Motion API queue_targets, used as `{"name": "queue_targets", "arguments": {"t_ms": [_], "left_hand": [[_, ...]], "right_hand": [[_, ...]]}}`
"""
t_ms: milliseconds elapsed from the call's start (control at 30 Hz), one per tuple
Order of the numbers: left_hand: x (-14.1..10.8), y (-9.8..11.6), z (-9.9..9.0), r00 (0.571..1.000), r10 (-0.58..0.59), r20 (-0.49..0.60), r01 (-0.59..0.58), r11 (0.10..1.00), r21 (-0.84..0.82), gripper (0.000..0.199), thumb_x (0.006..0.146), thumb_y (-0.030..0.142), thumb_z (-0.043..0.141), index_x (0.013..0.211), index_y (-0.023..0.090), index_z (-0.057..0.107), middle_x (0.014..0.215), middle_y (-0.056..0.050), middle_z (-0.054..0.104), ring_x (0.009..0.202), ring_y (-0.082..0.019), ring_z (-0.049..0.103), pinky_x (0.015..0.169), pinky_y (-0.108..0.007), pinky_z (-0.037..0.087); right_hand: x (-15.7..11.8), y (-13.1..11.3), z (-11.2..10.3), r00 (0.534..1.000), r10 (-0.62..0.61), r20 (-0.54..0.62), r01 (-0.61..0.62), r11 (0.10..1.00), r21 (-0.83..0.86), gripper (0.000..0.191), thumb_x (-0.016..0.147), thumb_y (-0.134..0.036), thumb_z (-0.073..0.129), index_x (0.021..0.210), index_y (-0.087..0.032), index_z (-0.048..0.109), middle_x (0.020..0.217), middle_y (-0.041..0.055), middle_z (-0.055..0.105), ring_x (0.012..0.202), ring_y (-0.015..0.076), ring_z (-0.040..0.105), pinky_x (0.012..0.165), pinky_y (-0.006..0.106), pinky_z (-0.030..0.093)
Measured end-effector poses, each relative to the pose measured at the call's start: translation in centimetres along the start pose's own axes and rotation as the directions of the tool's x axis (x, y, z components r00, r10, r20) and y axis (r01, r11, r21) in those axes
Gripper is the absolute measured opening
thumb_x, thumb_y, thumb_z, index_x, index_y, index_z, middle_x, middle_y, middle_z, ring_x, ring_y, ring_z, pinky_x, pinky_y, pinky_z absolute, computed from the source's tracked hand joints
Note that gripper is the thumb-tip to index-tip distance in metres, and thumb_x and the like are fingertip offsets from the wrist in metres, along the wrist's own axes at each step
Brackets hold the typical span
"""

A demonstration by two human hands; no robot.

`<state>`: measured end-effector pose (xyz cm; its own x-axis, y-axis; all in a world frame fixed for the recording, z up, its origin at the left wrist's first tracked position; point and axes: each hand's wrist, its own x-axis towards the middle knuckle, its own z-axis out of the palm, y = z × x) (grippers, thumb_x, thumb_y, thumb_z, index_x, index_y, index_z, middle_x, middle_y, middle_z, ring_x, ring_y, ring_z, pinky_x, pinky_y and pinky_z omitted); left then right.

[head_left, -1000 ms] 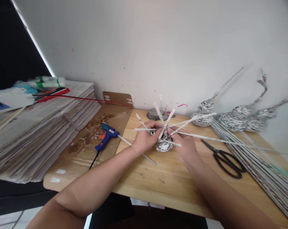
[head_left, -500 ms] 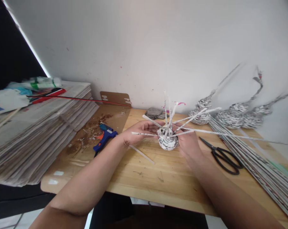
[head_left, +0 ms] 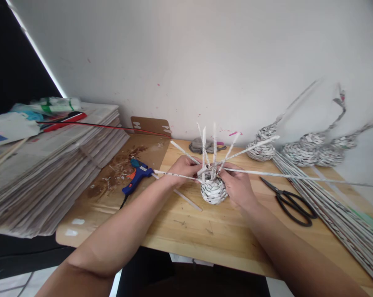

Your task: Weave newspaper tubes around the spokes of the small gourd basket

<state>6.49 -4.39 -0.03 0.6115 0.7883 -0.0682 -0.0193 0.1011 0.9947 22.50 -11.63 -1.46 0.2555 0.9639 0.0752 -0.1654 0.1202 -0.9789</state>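
Note:
A small round basket woven from rolled newspaper (head_left: 214, 192) is between my two hands, low over the table. Several paper spokes stick up and outward from its top. My left hand (head_left: 185, 167) is closed on the basket's left upper side, thumb near the rim. On the right, my right hand (head_left: 237, 181) pinches the rim, where one long paper tube (head_left: 276, 174) leads off to the right. The fingertips behind the basket are partly hidden.
Black-handled scissors (head_left: 293, 203) and a bundle of paper tubes (head_left: 325, 214) lie right. Several woven pieces with long tails, one a gourd-like form (head_left: 261, 145), stand by the wall. Left are a blue glue gun (head_left: 138, 178) and stacked newspapers (head_left: 65, 169). A grey cloth (head_left: 201, 145) lies behind.
The basket has turned and tipped, so its spokes now stand more upright and fan out differently. My left hand has shifted its hold, and my right thumb has come to the near rim.

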Motion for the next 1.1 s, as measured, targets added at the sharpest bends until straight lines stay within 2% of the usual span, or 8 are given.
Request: {"name": "queue_targets", "arguments": {"t_ms": [100,233,333,500,667,800,1000,1100], "left_hand": [[-0.2,0.2,0.5,0.999,-0.015,-0.034,0.013,0.998,-0.057,0.031,0.062,0.04,0.084,0.073,0.012,0.076,0.055,-0.001,0.064,0.046,-0.009,0.052,0.045,-0.021,0.039],[-0.5,0.2,1.0,1.0,-0.016,0.022,0.018,0.993,-0.119,0.035,0.059,0.034,0.087,0.084,0.013,0.076,0.069,-0.004,0.071,0.056,-0.012,0.061,0.054,-0.023,0.046],[-0.5,-0.1,1.2,0.999,-0.03,-0.03,0.025,0.99,-0.138,0.033,0.057,0.032,0.087,0.081,0.013,0.076,0.067,-0.004,0.071,0.057,-0.014,0.062,0.056,-0.025,0.048],[-0.6,0.3,1.0,0.99,0.029,-0.137,-0.017,0.996,0.083,0.024,0.062,0.032,0.082,0.072,0.011,0.073,0.062,-0.003,0.069,0.054,-0.014,0.059,0.054,-0.025,0.045],[-1.1,1.3,1.0,0.969,0.126,-0.213,-0.072,0.968,0.242,0.021,0.066,0.031,0.078,0.073,0.012,0.073,0.071,-0.005,0.072,0.064,-0.015,0.062,0.059,-0.024,0.047],[-1.2,1.3,1.1,0.97,0.117,-0.212,-0.074,0.977,0.202,0.019,0.065,0.029,0.078,0.07,0.012,0.071,0.066,-0.002,0.069,0.058,-0.012,0.059,0.057,-0.023,0.045],[-0.9,0.7,1.2,0.978,0.079,-0.192,-0.064,0.994,0.084,0.024,0.06,0.027,0.083,0.077,0.012,0.074,0.07,-0.003,0.072,0.062,-0.014,0.063,0.061,-0.025,0.048],[-0.7,0.3,1.8,0.975,0.05,-0.216,-0.065,0.996,-0.065,0.026,0.059,0.03,0.084,0.073,0.012,0.071,0.065,-0.002,0.069,0.057,-0.013,0.06,0.057,-0.024,0.046]], "right_hand": [[0.0,0.2,-0.1,1.0,-0.028,-0.005,0.028,0.999,-0.036,0.019,0.07,-0.037,0.08,0.074,-0.021,0.072,0.07,0.0012,0.07,0.066,0.0172,0.061,0.063,0.029,0.048],[-0.1,0.4,-0.3,0.999,-0.04,0.019,0.041,0.996,-0.076,0.02,0.071,-0.038,0.079,0.079,-0.02,0.073,0.073,0.002,0.072,0.065,0.0174,0.062,0.063,0.03,0.049],[-0.1,0.7,-0.4,0.999,-0.04,0.012,0.041,0.993,-0.107,0.021,0.072,-0.038,0.078,0.081,-0.02,0.073,0.075,0.002,0.072,0.066,0.0176,0.064,0.066,0.031,0.051],[0.0,0.2,-0.2,1.0,-0.008,0.027,0.009,1.0,-0.028,0.026,0.072,-0.039,0.079,0.089,-0.021,0.07,0.077,0.0011,0.073,0.067,0.0179,0.066,0.064,0.03,0.051],[0.2,-0.4,-0.2,0.999,0.023,0.029,-0.023,1.0,0.0,0.025,0.069,-0.037,0.082,0.08,-0.02,0.069,0.073,0.0003,0.072,0.066,0.0158,0.064,0.065,0.028,0.05],[0.3,-0.3,-0.4,0.997,0.02,0.071,-0.017,0.999,-0.045,0.026,0.069,-0.039,0.082,0.079,-0.019,0.068,0.072,0.0009,0.071,0.065,0.016,0.063,0.062,0.028,0.049],[0.0,-0.6,-0.3,0.994,-0.112,0.008,0.11,0.96,-0.257,0.028,0.072,-0.044,0.08,0.074,-0.019,0.067,0.069,0.0012,0.069,0.061,0.0147,0.059,0.056,0.026,0.045],[-0.3,-0.7,0.0,0.993,-0.115,-0.027,0.106,0.966,-0.235,0.029,0.073,-0.045,0.078,0.071,-0.02,0.064,0.065,-0.0005,0.066,0.058,0.0142,0.057,0.055,0.026,0.045]]}}
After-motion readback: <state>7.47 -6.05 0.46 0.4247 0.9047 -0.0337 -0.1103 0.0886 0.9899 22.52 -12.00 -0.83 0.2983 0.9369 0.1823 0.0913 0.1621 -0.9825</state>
